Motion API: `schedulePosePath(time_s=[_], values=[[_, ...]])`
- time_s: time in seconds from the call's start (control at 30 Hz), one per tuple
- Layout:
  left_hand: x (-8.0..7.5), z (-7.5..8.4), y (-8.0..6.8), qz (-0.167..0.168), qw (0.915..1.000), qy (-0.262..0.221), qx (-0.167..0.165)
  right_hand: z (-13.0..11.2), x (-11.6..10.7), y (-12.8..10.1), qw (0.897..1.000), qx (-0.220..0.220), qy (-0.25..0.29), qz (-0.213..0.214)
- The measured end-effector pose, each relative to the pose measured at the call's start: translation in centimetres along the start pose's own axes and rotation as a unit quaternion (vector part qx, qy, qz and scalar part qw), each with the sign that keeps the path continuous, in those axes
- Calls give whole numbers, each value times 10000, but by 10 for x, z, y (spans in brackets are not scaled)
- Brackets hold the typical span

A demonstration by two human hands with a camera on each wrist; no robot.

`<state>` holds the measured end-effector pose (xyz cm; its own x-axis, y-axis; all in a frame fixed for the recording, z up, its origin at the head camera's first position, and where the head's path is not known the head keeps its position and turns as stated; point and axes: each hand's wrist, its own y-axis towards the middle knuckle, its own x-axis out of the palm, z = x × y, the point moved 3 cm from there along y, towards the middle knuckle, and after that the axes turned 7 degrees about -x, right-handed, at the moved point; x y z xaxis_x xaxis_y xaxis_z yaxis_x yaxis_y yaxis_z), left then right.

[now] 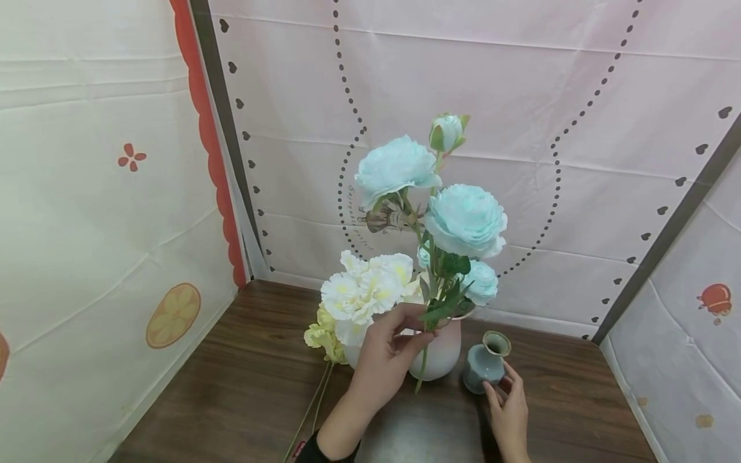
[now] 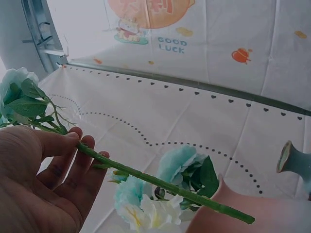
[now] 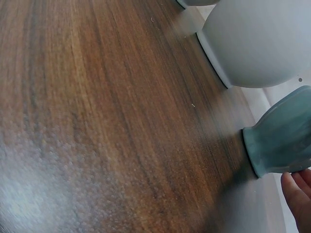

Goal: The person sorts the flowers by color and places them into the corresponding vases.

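The left grip (image 1: 384,355) pinches a long flower stem (image 2: 160,181), nearly upright, blooms (image 1: 466,220) on top. The right grip (image 1: 511,405) holds a small vase (image 1: 482,368), mouth (image 1: 496,344) up.

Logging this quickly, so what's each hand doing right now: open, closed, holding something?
Left hand: pinching the green stem of the pale blue flowers.
Right hand: holding the small blue-gray vase by its side.

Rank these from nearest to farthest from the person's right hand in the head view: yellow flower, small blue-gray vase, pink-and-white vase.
1. Small blue-gray vase: in the right hand's fingers.
2. Pink-and-white vase: to the left of that one.
3. Yellow flower: farther left, beside the white blooms.
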<state>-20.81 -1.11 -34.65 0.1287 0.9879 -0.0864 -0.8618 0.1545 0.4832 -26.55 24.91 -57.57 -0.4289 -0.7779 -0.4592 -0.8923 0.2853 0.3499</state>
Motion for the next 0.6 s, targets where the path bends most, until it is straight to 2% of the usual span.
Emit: schedulePosePath(time_s=[0.2, 0.4, 0.6], values=[[-1, 6, 10, -63, 10000, -18, 58, 0, 0, 0, 10000, 24, 46, -32], [0, 13, 21, -28, 9997, 195, 121, -1, -1, 0, 9999, 98, 70, -94], [2, 19, 35, -9, 9993, 90, 362, -1, -1, 0, 9999, 41, 85, -42]])
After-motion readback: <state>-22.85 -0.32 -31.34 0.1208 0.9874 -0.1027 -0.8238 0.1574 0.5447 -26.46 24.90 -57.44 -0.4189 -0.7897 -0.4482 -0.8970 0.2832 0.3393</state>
